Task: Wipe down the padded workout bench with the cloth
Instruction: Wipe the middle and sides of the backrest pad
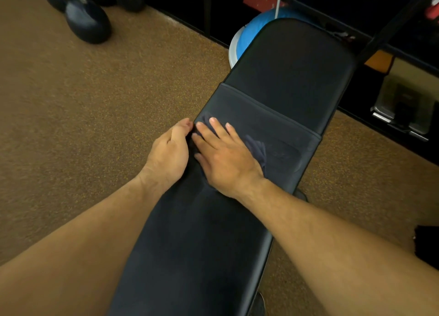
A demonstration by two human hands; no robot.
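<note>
A long black padded workout bench [289, 73] runs from the bottom centre up to the right. A dark blue-grey cloth [257, 148] lies on its middle section, mostly covered. My right hand [223, 156] lies flat on the cloth with straight fingers, pressing it onto the pad. My left hand [169, 153] is at the bench's left edge, fingers curled down over the side next to the cloth's corner; whether it holds the cloth or the pad edge is hidden.
Brown speckled gym flooring surrounds the bench. Dark dumbbells [88, 19] sit on the floor at top left. A blue ball [251, 33] rests behind the bench's far end, beside dark shelving [190, 4]. A metal machine base [401, 111] stands at right.
</note>
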